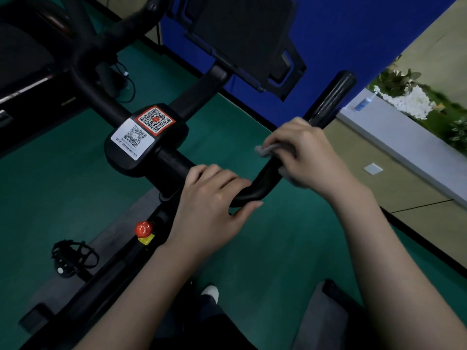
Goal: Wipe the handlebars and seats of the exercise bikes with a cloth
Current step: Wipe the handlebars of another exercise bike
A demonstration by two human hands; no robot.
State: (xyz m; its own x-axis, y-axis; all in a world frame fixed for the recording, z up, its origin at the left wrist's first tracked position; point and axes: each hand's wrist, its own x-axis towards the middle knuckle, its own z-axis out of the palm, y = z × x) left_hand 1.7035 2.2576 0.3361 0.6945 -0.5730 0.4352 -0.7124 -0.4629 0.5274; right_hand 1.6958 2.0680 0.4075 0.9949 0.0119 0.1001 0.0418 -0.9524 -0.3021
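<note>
The black handlebar (328,102) of an exercise bike runs from its centre clamp to the right, bends and rises to the upper right. My left hand (212,200) grips the bar just left of the bend, fingers curled over the top. My right hand (305,155) holds a small grey cloth (267,150) wrapped against the rising part of the bar just past the bend. Most of the cloth is hidden under my fingers. The bike's seat is not in view.
Two QR stickers (144,130) sit on the centre clamp, with a dark screen (242,36) above. A red knob (143,228) and a pedal (73,256) lie below left. Another bike (30,61) stands at the left. A blue spray bottle (364,102) rests on the white ledge right.
</note>
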